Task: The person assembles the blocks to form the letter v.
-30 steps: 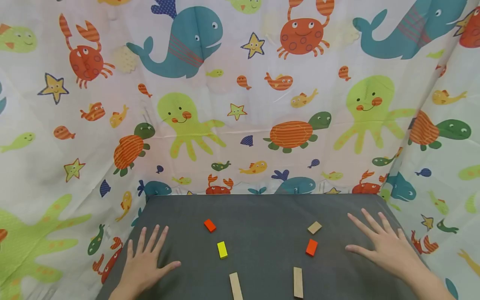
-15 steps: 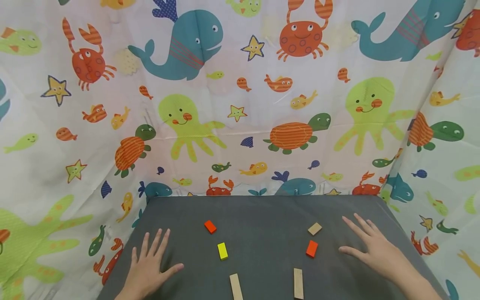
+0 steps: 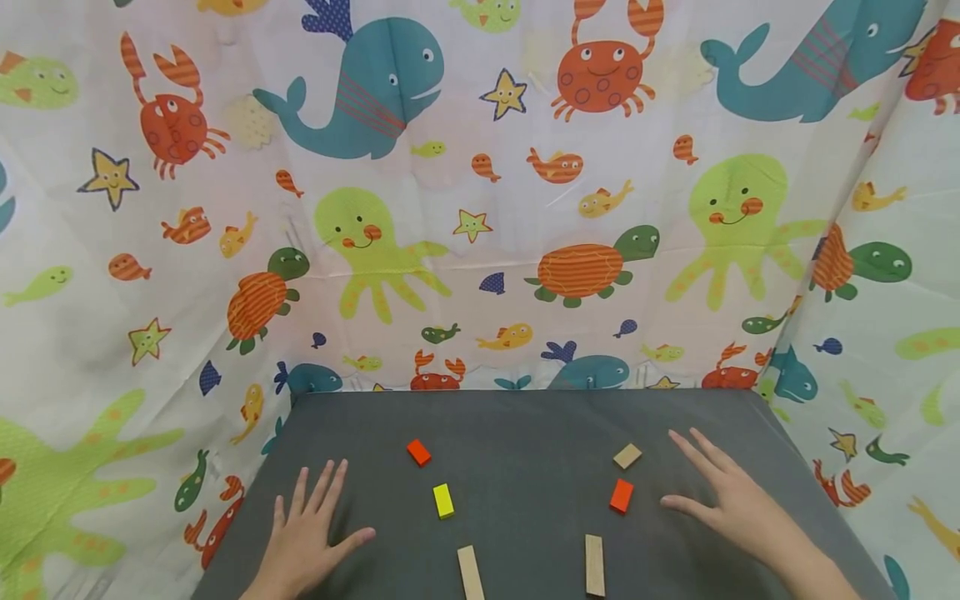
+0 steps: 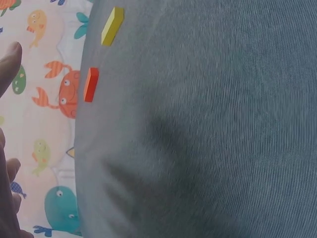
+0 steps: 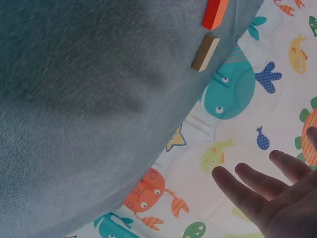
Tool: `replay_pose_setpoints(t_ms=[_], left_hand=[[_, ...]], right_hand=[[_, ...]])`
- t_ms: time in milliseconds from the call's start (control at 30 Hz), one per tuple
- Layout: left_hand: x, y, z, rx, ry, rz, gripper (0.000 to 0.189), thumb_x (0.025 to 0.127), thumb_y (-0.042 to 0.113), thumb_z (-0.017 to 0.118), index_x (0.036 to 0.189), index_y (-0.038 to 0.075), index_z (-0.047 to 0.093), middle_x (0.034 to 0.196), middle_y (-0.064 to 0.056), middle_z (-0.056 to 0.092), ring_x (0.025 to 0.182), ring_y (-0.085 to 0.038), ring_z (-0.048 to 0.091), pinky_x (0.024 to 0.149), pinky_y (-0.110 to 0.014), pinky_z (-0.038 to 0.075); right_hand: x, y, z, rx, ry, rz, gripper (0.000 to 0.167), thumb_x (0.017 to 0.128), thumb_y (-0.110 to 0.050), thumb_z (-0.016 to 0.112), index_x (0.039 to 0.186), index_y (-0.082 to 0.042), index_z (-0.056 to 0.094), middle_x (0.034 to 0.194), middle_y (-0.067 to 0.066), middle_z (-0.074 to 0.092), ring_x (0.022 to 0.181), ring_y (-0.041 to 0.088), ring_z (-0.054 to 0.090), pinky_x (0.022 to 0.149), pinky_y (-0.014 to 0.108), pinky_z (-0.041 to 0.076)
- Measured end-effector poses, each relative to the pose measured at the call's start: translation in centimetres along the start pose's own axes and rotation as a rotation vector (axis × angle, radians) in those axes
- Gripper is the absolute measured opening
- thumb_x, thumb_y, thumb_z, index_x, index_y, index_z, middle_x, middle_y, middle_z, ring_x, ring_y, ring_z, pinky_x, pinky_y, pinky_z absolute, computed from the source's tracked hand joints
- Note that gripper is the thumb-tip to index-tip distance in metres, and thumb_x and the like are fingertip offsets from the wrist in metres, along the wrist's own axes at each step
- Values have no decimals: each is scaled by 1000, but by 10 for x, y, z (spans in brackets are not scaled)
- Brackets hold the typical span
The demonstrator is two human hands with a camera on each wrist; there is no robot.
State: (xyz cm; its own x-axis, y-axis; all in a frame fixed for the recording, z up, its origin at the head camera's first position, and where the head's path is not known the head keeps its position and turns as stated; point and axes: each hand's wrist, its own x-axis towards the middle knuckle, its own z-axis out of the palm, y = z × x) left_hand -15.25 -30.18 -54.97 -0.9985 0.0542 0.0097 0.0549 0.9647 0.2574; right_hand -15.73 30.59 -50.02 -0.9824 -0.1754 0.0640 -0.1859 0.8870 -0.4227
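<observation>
At far left, a white curtain [image 3: 75,358] printed with cartoon sea animals, including crabs, turtles, whales and octopuses, hanging along both sides and the back of a dark grey table [image 3: 517,454]. Next, low down, a bare left hand [image 3: 303,533], raised over the table, with fingers straight and spread and thumb stretched toward the middle. In the left wrist view, only the thumb and fingertips at the edge.

Right of that hand and apart from it, a small red block [image 3: 418,452], lying at a slant, farthest back in its group; then a yellow block [image 3: 443,501], closer in; then a long wooden block [image 3: 470,573], cut off by the bottom edge.

Past the middle, another long wooden block [image 3: 594,565], lying almost straight toward the viewer; farther back, a second red block [image 3: 621,496]; just behind it, a small wooden block [image 3: 627,455], set diagonally.

At right, a bare right hand [image 3: 738,504], also raised, with fingers spread and thumb near the second red block, a gap between.
</observation>
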Motion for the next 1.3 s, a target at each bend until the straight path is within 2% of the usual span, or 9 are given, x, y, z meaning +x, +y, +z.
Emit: replay_pose_setpoints(t_ms=[267, 533, 767, 1033, 1167, 1300], left_hand=[[0, 9, 14, -10, -21, -31, 112, 79, 84, 56, 164, 27, 10, 169, -12, 16, 152, -51, 3, 105, -83, -2], [-1, 14, 19, -11, -28, -40, 112, 79, 85, 55, 164, 26, 11, 169, -12, 16, 152, -51, 4, 106, -82, -3], [0, 20, 25, -27, -20, -26, 109, 81, 83, 55, 164, 27, 13, 169, -10, 18, 152, -50, 7, 111, -79, 3], [-1, 26, 30, -40, 28, 2, 106, 82, 81, 57, 163, 25, 17, 168, -9, 20, 152, -49, 10, 112, -77, 9], [-1, 28, 29, -57, 38, 3, 105, 83, 78, 58, 163, 22, 19, 168, -13, 20, 152, -49, 12, 113, -76, 13], [-1, 35, 26, -124, 15, -6, 103, 85, 76, 59, 163, 19, 22, 167, -16, 22, 152, -49, 13, 113, -75, 14]], right_hand=[[4, -8, 6, 32, -12, 2, 104, 79, -72, 69, 162, -28, 25, 159, 29, 29, 133, 60, 38, 87, 79, 41], [4, -14, 13, 40, -7, -9, 102, 80, -68, 71, 162, -28, 24, 159, 29, 31, 133, 60, 40, 87, 79, 41], [6, -16, 22, 44, -12, -13, 103, 80, -69, 71, 161, -24, 26, 157, 30, 32, 131, 59, 44, 87, 77, 43], [8, -24, 29, 69, -17, -26, 101, 79, -71, 68, 160, -27, 28, 156, 29, 35, 132, 57, 44, 88, 76, 44], [10, -26, 33, 76, -13, -47, 100, 77, -68, 73, 158, -22, 35, 156, 28, 36, 131, 55, 46, 88, 72, 48], [11, -27, 39, 82, 22, -83, 97, 76, -62, 78, 154, -16, 43, 155, 27, 39, 129, 52, 50, 89, 69, 49]])
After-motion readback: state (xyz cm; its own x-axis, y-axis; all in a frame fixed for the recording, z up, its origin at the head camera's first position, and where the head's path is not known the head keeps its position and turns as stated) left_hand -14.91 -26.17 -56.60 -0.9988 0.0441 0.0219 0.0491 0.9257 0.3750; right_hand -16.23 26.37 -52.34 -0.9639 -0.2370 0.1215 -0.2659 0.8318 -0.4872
